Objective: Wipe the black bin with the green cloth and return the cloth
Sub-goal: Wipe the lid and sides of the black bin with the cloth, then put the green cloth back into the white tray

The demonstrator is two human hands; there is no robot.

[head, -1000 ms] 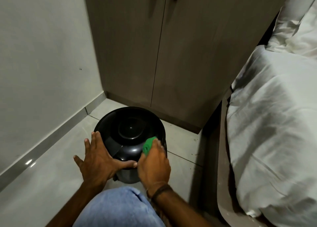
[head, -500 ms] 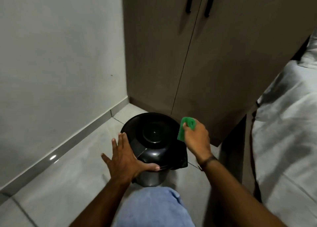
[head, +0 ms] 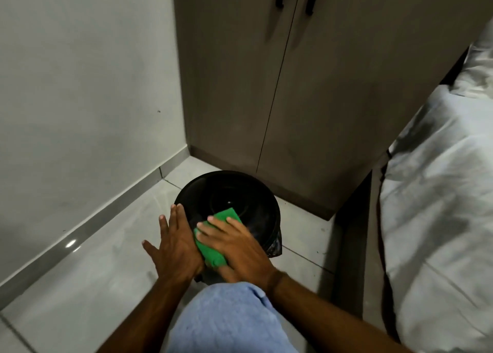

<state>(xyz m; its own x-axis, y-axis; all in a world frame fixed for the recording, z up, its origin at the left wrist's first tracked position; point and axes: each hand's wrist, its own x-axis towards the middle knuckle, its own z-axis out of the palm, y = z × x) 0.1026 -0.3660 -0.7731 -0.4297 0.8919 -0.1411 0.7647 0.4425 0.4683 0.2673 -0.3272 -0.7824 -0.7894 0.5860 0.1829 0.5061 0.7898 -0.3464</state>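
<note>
The round black bin (head: 234, 192) stands on the tiled floor in front of the wardrobe, its domed lid facing up. My right hand (head: 237, 243) lies flat on the green cloth (head: 216, 235) and presses it against the near side of the lid. My left hand (head: 176, 243) rests with fingers spread on the bin's left side, touching the cloth's edge. A black liner bag (head: 276, 246) sticks out at the bin's right side. The bin's lower body is hidden behind my hands and knee.
A brown wardrobe (head: 293, 99) with two black handles stands right behind the bin. A grey wall (head: 80, 86) with a skirting board runs along the left. A bed with white bedding (head: 437, 192) fills the right. My knee in blue cloth (head: 226, 320) is at the bottom.
My right hand came down from the bin's far right edge and now presses the green cloth on the near part of the lid. The left hand stays on the bin's side.
</note>
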